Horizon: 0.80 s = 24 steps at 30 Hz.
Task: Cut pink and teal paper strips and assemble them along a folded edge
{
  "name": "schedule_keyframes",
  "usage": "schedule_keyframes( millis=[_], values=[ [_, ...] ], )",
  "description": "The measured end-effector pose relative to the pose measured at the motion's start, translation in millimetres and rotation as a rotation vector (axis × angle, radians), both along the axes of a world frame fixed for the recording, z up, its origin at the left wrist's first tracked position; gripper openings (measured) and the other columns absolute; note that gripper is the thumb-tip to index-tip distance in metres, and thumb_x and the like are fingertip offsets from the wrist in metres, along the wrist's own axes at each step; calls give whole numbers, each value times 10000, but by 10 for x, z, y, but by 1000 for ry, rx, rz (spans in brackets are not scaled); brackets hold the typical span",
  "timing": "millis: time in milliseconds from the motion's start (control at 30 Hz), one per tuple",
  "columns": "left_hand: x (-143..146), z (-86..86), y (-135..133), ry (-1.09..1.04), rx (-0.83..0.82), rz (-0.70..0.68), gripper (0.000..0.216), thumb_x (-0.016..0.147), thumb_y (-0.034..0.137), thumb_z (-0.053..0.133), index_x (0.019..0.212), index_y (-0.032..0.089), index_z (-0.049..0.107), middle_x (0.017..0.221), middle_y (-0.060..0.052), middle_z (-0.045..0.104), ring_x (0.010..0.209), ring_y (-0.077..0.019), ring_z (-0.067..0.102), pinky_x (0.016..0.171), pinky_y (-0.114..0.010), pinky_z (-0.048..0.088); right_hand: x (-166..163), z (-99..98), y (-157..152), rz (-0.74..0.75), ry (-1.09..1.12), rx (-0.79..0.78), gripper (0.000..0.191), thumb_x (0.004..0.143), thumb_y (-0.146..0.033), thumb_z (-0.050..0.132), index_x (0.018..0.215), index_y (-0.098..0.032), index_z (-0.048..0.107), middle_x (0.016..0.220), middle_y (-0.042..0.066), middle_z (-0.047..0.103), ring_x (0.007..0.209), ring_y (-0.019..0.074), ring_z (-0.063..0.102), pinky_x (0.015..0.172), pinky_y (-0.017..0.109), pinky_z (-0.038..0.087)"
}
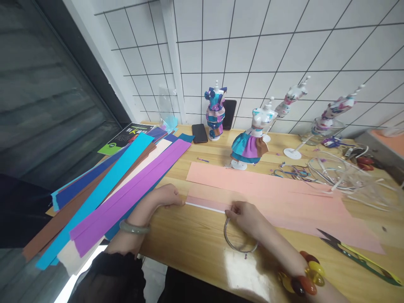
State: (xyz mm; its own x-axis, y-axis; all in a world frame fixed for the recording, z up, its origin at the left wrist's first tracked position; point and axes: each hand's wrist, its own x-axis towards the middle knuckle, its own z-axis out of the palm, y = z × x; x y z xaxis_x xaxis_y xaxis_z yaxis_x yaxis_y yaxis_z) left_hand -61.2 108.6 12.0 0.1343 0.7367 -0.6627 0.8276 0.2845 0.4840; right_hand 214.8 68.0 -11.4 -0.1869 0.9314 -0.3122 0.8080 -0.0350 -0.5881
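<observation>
A narrow white strip (pixel 206 207), which looks like tape, stretches between my two hands along the near edge of the peach crepe paper (pixel 252 189). At its left end, the fingers of my left hand (pixel 167 196) are curled, with a fingertip and thumb on the strip. My right hand (pixel 244 215) pinches the other end between thumb and fingers. Just below that hand is a thin ring (pixel 226 237), apparently the narrow roll the strip comes from; part of it is hidden by the hand.
Long coloured crepe paper strips (pixel 126 185) lie piled at left. Scissors (pixel 356 254) rest at right. Behind stand small dress forms (pixel 252 139), one in a ruffled skirt, and a phone (pixel 200 133). Clear plastic and cords (pixel 334 168) are tangled at back right.
</observation>
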Motion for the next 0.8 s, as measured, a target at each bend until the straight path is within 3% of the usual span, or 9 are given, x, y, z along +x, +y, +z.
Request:
schedule_keyframes(
  millis=[200,300,367,433,500,633,700,800],
  values=[
    [-110,5,-8,81,8,-1,326,576,422,644,468,182,452,408,23,479,408,-123,448,412,-238,336,-7,28,5,7,-13,-1,178,751,-209,521,576,-183,504,595,21,601,551,134,515,518,235,316],
    [-206,90,-60,189,86,32,271,625,414,631,579,170,523,508,-7,557,499,-170,539,462,-255,381,-8,39,7,8,-22,-6,173,751,-205,529,581,-176,519,613,29,609,567,135,522,525,233,318],
    [-203,194,-147,278,193,70,209,669,354,612,740,163,567,712,-55,631,690,-226,602,573,-293,432,-9,44,9,7,-28,-12,169,749,-200,535,582,-173,526,611,30,609,567,134,521,524,232,316],
    [-92,289,-288,382,357,93,220,722,268,566,914,161,563,993,-111,613,956,-281,561,746,-362,433,-10,47,11,6,-32,-16,165,750,-198,533,587,-170,532,607,29,606,564,133,519,521,231,314],
    [119,316,-473,536,658,33,179,802,185,458,942,161,568,1074,-129,572,1063,-300,502,842,-428,397,-11,47,11,4,-35,-16,157,753,-199,530,600,-169,536,614,32,610,566,134,520,521,230,314],
    [582,86,-839,441,914,-309,226,842,95,404,949,155,594,990,-88,612,982,-239,549,839,-391,437,-8,41,13,-2,-40,-15,138,750,-193,534,615,-167,541,642,41,623,589,139,529,536,231,319],
    [707,-96,-946,474,999,-286,275,856,128,433,1097,98,562,1100,-129,602,1073,-265,523,892,-412,434,-7,37,14,-3,-40,-17,143,750,-193,534,609,-170,537,643,40,624,596,140,533,540,230,319],
    [744,-292,-996,538,1009,-278,345,866,178,463,1165,21,533,1180,-183,578,1135,-295,500,905,-416,449,-6,33,15,-6,-40,-15,150,751,-194,536,603,-173,528,638,37,621,592,138,532,538,230,316]
  ],
)
